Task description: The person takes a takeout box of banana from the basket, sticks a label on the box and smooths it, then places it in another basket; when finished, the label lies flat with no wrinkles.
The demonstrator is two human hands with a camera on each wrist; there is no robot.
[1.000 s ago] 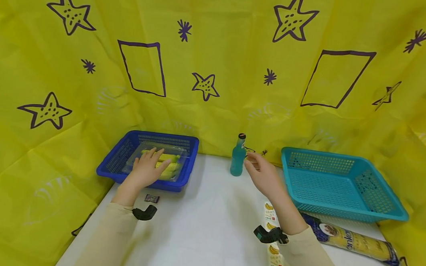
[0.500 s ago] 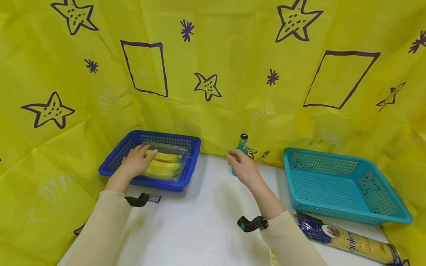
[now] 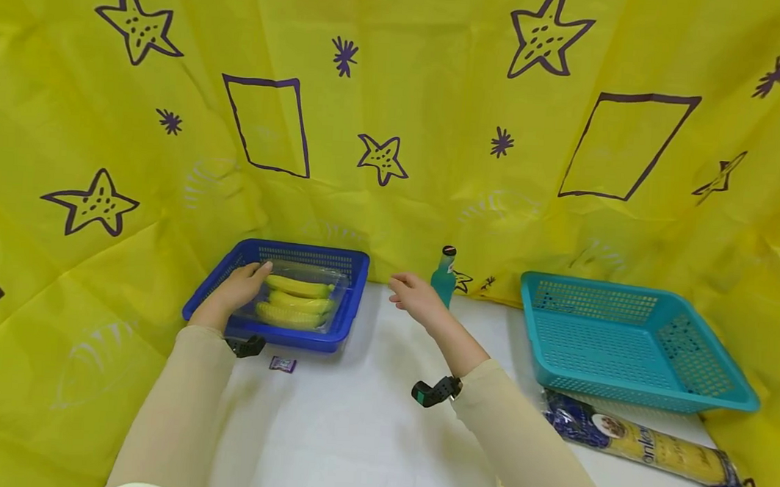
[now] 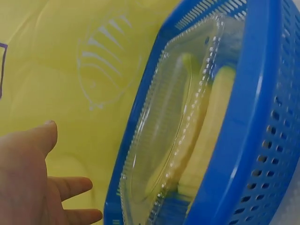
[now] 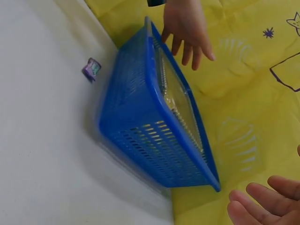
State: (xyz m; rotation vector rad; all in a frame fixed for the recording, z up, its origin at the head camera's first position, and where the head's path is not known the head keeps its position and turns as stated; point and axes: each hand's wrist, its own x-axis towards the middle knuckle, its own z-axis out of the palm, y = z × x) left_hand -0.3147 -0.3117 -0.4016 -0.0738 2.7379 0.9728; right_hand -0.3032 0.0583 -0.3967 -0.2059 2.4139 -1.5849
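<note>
Nearest us, the white table extends between two beige sleeves, each with a black wrist strap. On the near right we see a long packet of spaghetti lying aslant, just beside the near wall of a teal perforated basket. On the left, a small purple-wrapped sweet lies just in front of a blue perforated basket. Within this basket sits a clear plastic clamshell containing yellow bananas. The left hand is over the basket's left side, fingers loosely extended and thumb apart; we cannot tell whether its fingertips touch the rim. The right hand hovers to the right of the blue basket, well apart from the left, its fingers relaxed and slightly bent. Farther back stands an upright blue-green bottle, partly hidden by the right forearm. Farthest, we note a yellow cloth printed with starfish.
</note>
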